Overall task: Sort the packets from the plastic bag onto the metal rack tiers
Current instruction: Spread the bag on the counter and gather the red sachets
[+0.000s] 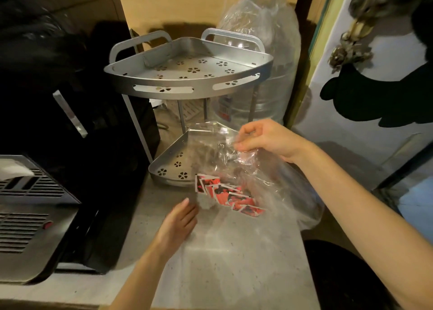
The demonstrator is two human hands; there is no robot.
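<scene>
A clear plastic bag (269, 181) lies on the counter in front of the metal corner rack. Several red, black and white packets (228, 196) sit bunched inside it near its left side. My right hand (264, 140) pinches the bag's upper edge and holds it up over the rack's lower tier (168, 163). My left hand (179, 224) hovers flat just left of the packets, fingers together, holding nothing. The rack's upper tier (189, 69) has nothing on it.
A large clear water bottle (262, 59) wrapped in plastic stands behind the rack on the right. A dark appliance (28, 216) with vents fills the left side. The grey counter (229, 263) ends at a drop on the right.
</scene>
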